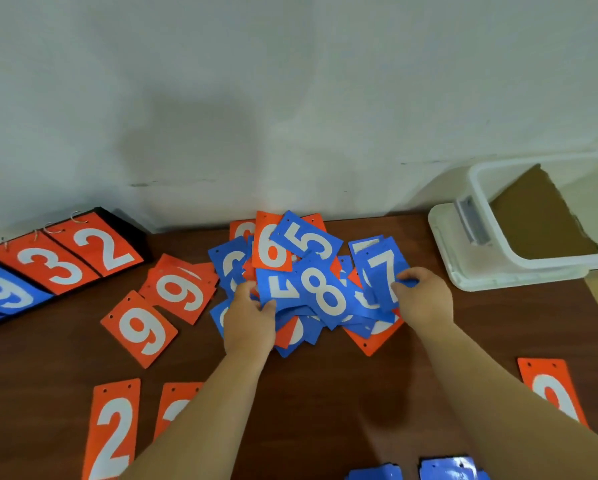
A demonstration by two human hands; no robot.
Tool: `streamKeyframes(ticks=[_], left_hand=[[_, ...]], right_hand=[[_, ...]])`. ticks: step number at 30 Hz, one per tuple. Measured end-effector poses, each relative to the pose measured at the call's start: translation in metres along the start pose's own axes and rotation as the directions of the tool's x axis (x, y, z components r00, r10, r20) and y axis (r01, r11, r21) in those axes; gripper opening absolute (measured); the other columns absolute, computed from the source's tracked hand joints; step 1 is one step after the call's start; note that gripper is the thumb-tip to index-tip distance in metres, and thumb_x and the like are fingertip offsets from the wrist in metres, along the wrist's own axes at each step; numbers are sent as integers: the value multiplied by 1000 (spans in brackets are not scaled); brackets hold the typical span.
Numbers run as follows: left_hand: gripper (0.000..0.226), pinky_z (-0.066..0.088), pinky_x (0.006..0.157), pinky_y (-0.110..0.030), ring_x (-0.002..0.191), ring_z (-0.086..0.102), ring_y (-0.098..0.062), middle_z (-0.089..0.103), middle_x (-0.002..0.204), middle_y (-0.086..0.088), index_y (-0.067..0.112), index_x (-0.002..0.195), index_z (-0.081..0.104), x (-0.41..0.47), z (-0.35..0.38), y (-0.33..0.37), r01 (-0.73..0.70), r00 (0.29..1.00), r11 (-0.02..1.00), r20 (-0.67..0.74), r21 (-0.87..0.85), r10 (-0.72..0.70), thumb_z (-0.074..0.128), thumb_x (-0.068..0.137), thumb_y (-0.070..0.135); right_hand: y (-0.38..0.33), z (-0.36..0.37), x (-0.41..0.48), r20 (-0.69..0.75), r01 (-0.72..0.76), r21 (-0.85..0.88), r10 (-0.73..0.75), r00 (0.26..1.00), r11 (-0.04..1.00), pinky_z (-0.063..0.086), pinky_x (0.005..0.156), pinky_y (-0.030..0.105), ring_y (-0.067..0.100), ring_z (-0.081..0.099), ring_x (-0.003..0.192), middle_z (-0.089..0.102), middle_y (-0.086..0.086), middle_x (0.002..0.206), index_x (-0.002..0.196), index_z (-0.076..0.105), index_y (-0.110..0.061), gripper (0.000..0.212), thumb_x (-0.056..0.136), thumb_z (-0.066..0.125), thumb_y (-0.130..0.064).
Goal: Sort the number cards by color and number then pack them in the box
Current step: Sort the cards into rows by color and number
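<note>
One blue rectangular 7 card [380,268] is pinched by the right grip [425,299]; left grip [251,317], clutching the red-and-blue card heap [325,296], should steady it.

The heap of blue and orange number cards [311,289] buries most of its lower cards, so their digits cannot be read. An orange card at the heap's near right corner [373,341] shows only a white curve. The left forearm [200,420] covers most of an orange card near the bottom edge [178,400]. The right forearm [498,393] crosses another orange card [547,386], whose digit may be a 9. A glossy blue card stack [453,467] is cut by the bottom edge, its digit unseen. The black flip scoreboard [128,226] runs off the left edge and the white plastic box [477,188] off the right.
</note>
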State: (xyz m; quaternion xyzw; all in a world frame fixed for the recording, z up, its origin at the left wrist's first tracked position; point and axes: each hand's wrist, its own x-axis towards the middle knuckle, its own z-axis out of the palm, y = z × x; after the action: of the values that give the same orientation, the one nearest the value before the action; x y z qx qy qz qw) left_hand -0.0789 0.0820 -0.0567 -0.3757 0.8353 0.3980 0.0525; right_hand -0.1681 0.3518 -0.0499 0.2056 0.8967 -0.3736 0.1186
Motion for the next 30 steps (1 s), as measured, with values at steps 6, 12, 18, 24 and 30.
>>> streamKeyframes(ticks=[6, 12, 18, 24, 30], left_hand=[[55, 51, 83, -35, 118, 61, -23, 58, 141, -5, 26, 158, 32, -21, -29, -21, 53, 997, 993, -62, 106, -46, 49, 106, 27], [56, 60, 86, -49, 119, 64, -26, 58, 142, -2, 37, 156, 30, -38, -58, -45, 81, 988, 995, -136, 63, -72, 50, 104, 26], [27, 55, 71, -32, 110, 61, -16, 63, 121, 5, 26, 131, 58, -68, -87, -51, 64, 970, 974, -217, -219, -113, 47, 106, 22], [21, 59, 63, -35, 95, 69, -14, 65, 109, 7, 32, 118, 63, -101, -92, -52, 52, 985, 917, -130, -395, -112, 48, 107, 24], [23, 54, 69, -29, 96, 65, -10, 67, 107, 10, 31, 110, 67, -149, -45, -52, -53, 997, 962, 42, -267, 66, 49, 105, 18]], right_hand=[[9, -9, -41, 16, -8, 247, 4, 1000, 969, 53, 61, 33, 15, 66, 72, 69, -6, 93, 95, 67, -27, 11, 91, 72, -18], [8, -13, -75, 93, 17, 257, -43, 995, 966, 52, 62, 34, 15, 64, 72, 64, -11, 94, 101, 68, -27, 12, 94, 69, -18], [6, -20, -119, 171, -29, 425, -49, 984, 905, 55, 67, 33, 18, 66, 77, 69, -1, 108, 104, 70, -22, 16, 94, 69, -9], [32, -43, -176, 285, -80, 416, -47, 957, 906, 63, 78, 41, 18, 73, 93, 72, -7, 109, 107, 68, -27, 25, 93, 71, -6], [92, -75, -206, 263, -96, 280, 20, 965, 955, 60, 63, 33, 20, 69, 75, 73, 1, 101, 103, 70, -23, 20, 93, 68, -5]])
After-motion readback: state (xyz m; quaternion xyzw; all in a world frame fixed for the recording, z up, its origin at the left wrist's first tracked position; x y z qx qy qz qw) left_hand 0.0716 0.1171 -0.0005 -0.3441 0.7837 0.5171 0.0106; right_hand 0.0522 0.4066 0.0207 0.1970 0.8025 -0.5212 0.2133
